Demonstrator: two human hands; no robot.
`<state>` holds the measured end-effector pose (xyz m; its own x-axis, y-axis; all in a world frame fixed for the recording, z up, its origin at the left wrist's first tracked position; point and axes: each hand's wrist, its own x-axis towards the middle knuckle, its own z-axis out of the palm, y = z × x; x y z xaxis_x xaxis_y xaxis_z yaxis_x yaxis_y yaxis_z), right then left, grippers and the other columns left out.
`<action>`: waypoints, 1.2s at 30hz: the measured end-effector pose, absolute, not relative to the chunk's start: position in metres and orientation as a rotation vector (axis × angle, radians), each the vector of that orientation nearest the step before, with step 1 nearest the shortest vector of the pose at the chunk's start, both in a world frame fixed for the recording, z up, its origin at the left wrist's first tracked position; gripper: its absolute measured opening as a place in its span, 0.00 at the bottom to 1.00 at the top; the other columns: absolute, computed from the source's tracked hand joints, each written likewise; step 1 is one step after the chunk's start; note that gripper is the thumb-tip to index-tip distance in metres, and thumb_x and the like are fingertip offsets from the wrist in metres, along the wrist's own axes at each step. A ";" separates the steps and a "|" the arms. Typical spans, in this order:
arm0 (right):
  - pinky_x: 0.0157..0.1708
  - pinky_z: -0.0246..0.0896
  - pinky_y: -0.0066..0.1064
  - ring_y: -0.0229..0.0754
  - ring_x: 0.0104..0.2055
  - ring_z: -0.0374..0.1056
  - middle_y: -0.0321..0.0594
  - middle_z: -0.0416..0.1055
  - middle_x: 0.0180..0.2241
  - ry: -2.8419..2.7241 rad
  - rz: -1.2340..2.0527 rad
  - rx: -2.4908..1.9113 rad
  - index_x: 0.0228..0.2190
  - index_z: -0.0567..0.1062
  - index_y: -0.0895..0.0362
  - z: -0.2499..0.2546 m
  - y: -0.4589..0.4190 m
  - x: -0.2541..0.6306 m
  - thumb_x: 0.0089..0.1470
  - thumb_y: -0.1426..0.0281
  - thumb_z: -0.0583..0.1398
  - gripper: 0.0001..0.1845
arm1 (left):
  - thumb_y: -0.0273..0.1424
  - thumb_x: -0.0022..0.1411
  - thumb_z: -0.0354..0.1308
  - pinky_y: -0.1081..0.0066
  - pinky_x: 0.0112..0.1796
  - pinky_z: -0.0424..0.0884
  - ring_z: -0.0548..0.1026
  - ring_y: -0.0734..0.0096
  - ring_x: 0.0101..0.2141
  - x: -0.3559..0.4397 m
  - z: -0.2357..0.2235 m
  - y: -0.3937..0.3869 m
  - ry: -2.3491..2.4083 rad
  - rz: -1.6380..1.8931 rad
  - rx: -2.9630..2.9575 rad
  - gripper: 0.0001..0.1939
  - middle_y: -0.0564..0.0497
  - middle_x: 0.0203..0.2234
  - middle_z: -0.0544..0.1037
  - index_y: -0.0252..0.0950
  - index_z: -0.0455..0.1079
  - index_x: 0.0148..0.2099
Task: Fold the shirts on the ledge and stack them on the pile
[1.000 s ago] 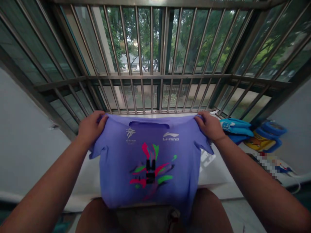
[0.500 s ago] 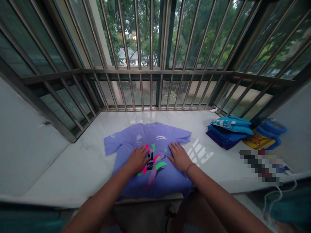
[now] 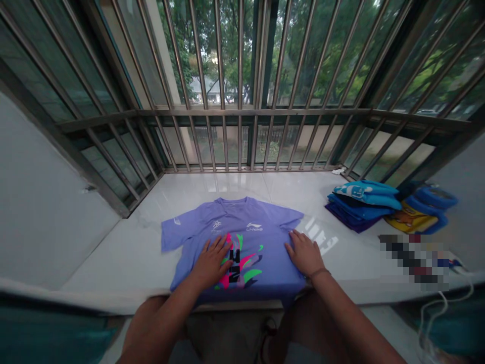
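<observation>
A lavender short-sleeved Li-Ning T-shirt [image 3: 246, 215] lies flat and face up on a white stone sill [image 3: 125, 263], its collar toward the window. Pink, green and black graphics mark its chest. My left hand [image 3: 211, 261] rests palm-down on the shirt, beside the graphic, with fingers spread. My right hand [image 3: 303, 254] lies flat on the shirt's lower right edge, partly on the sill. Neither hand grips the fabric. The shirt's hem hangs at the sill's near edge, partly hidden by my forearms.
Steel window bars [image 3: 242, 136] stand along the sill's far side. To the right are a stack of folded blue clothes [image 3: 358, 207], a yellow printed item [image 3: 409, 220], blue rounded items [image 3: 435, 199] and a pixelated patch [image 3: 413, 260]. A white cable [image 3: 443, 303] hangs below.
A second ago my hands held the shirt up by its shoulders. It now lies flat on the sill, and my hands have moved farther apart across it, the right toward its edge.
</observation>
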<state>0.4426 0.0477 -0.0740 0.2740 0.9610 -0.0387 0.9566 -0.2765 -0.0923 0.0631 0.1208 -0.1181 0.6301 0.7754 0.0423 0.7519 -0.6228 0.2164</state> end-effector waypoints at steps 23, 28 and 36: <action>0.78 0.32 0.63 0.59 0.83 0.41 0.50 0.46 0.81 -2.111 0.294 -2.025 0.78 0.59 0.54 -0.098 0.079 0.307 0.74 0.55 0.52 0.38 | 0.39 0.78 0.45 0.57 0.47 0.76 0.84 0.46 0.49 -0.020 -0.014 0.225 2.321 0.237 2.008 0.21 0.35 0.47 0.86 0.36 0.74 0.59; 0.78 0.32 0.62 0.59 0.83 0.41 0.49 0.46 0.81 -2.114 0.277 -2.055 0.78 0.60 0.54 -0.097 0.080 0.306 0.75 0.55 0.52 0.37 | 0.40 0.75 0.57 0.53 0.69 0.64 0.75 0.52 0.66 0.041 -0.028 0.157 1.226 0.448 2.631 0.26 0.43 0.66 0.78 0.45 0.69 0.71; 0.78 0.33 0.62 0.59 0.83 0.41 0.47 0.45 0.81 -2.143 0.280 -2.081 0.78 0.59 0.55 -0.095 0.081 0.306 0.75 0.55 0.52 0.37 | 0.38 0.72 0.60 0.49 0.63 0.71 0.76 0.43 0.61 -0.023 -0.086 0.114 1.799 0.520 2.378 0.28 0.35 0.62 0.78 0.35 0.70 0.70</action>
